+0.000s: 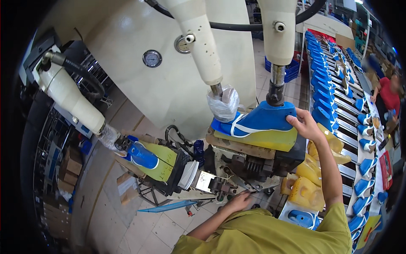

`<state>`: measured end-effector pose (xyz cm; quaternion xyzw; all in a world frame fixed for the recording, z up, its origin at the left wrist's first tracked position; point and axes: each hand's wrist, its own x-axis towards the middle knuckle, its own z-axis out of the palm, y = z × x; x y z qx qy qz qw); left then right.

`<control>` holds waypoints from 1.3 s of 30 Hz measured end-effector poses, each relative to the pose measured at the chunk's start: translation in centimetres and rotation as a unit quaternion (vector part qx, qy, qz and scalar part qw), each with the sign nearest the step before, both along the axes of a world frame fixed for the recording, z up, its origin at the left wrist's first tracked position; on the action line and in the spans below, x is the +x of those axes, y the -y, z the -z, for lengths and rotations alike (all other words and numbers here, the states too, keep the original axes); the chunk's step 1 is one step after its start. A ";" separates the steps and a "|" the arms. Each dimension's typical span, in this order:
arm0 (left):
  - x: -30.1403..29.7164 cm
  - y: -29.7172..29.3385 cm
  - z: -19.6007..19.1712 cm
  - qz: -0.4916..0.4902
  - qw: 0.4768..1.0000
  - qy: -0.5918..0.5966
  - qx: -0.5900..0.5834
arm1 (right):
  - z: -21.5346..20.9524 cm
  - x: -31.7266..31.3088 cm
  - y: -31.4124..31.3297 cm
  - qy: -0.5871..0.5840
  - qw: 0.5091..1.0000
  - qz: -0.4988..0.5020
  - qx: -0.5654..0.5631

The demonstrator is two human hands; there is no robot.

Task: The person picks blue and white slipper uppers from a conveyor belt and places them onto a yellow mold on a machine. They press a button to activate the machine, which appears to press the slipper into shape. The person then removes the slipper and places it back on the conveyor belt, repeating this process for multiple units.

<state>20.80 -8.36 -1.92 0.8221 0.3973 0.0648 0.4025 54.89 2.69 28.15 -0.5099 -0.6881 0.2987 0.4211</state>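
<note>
My right hand [308, 123] grips the heel end of a blue shoe last [270, 116], thumb and fingers pinched around it. White sandal straps [240, 127] cross the last's front part. The last sits on a yellow-green pad [258, 142] of a press, under a metal ram [275, 86]. Beside it, a second ram wrapped in clear plastic [223, 103] bears on the toe end. Low at the machine's front edge, my left hand [240, 201] rests near a metal fitting [222, 186], holding nothing visible; its fingertips are partly hidden.
At the left, another press arm [74, 97] stands over a second blue last [143, 155] on a yellow-green pad. Yellow moulded blocks [306, 192] lie at my right. Beyond them runs a roller conveyor [344, 146] lined with blue lasts. A person in red [389, 95] is past it.
</note>
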 end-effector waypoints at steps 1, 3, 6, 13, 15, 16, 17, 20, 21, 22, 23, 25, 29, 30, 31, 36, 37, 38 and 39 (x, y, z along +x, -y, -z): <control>-0.4 0.2 0.1 -0.013 0.999 -0.036 -0.006 | 0.4 -0.1 0.1 -0.019 1.000 0.011 0.015; -1.7 0.3 0.3 -0.038 0.993 -0.107 -0.016 | 1.5 -0.3 0.4 -0.001 0.997 0.053 0.054; -2.6 0.1 2.6 -0.004 0.989 -0.148 -0.016 | 1.5 -0.6 0.9 -0.008 0.992 0.100 0.072; -6.5 1.9 12.2 0.022 0.973 -0.228 -0.039 | 3.2 -2.5 0.3 -0.011 0.985 0.123 0.120; -4.7 2.6 6.9 -0.010 0.975 -0.220 -0.038 | 3.1 -1.5 1.1 0.005 0.984 0.145 0.103; -4.5 3.0 5.9 -0.039 0.978 -0.201 -0.029 | 3.2 -1.4 1.2 0.008 0.985 0.145 0.095; -4.3 3.2 5.1 -0.069 0.981 -0.182 -0.021 | 3.1 -1.2 1.2 0.010 0.985 0.145 0.088; -4.4 2.7 2.1 -0.082 0.970 -0.227 -0.017 | 3.7 -0.7 1.3 0.006 0.986 0.137 0.096; -5.6 3.2 3.5 -0.080 0.975 -0.207 0.001 | 3.7 -0.7 1.2 0.007 0.986 0.130 0.101; -6.1 3.3 4.4 -0.073 0.974 -0.215 0.000 | 3.7 -0.8 1.1 -0.005 0.986 0.125 0.106; -6.4 3.3 5.4 -0.066 0.972 -0.224 -0.001 | 3.5 -0.9 1.0 -0.017 0.986 0.120 0.112; -6.2 3.2 6.2 -0.060 0.972 -0.228 -0.007 | 1.9 -1.2 1.1 -0.021 0.987 0.099 0.121; -5.3 2.1 4.2 -0.055 0.985 -0.165 -0.005 | 0.2 -0.5 0.7 0.000 0.981 0.086 0.172; -4.8 2.0 3.4 -0.052 0.990 -0.134 0.001 | 0.4 -0.2 0.6 -0.005 0.982 0.086 0.168; -4.3 2.3 2.3 -0.060 0.995 -0.073 0.007 | 0.7 0.0 0.4 0.007 0.981 0.100 0.168; -2.8 3.6 -14.0 -0.076 0.962 0.221 -0.140 | -0.7 -2.9 2.8 -0.003 0.914 0.296 0.278; -3.5 4.0 -16.5 -0.075 0.954 0.263 -0.120 | -1.4 -4.6 3.7 -0.050 0.901 0.319 0.291; -4.7 4.1 -18.5 -0.081 0.948 0.300 -0.063 | -2.0 -6.8 4.8 -0.100 0.886 0.336 0.302; -6.2 4.1 -20.2 -0.089 0.939 0.332 -0.005 | -2.8 -9.4 6.3 -0.119 0.884 0.335 0.304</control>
